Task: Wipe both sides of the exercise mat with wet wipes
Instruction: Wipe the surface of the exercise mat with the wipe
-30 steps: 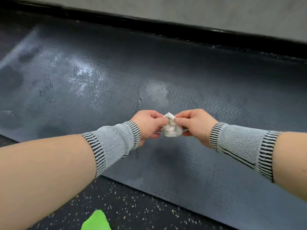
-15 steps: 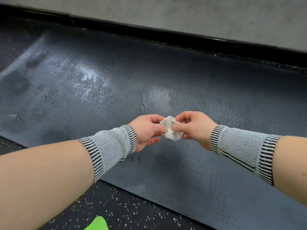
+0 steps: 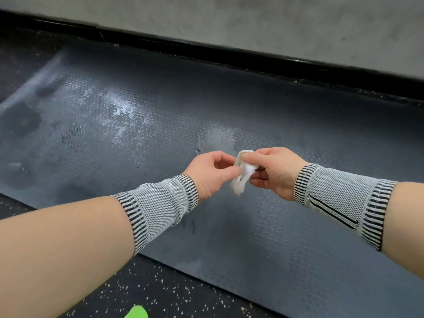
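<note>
Mat (image 3: 263,111): head view; dark, lies flat along the wall, sheen of wet patches at left.
Wipe (image 3: 243,174): crumpled, held above the mat between both hands.
Left hand (image 3: 212,174): fingertips pinch the wipe's edge.
Right hand (image 3: 276,171): fingers curled round the wipe's upper part.
Step, judged: unfolding; tease it open gently so it spreads flat without tearing.

— what's the floor like?
— black rubber floor (image 3: 146,292) with pale speckles.
— and what lies on it?
— a dark grey textured exercise mat (image 3: 286,237), flat, with wet patches; a bright green object (image 3: 137,312) beside its near edge.
</note>
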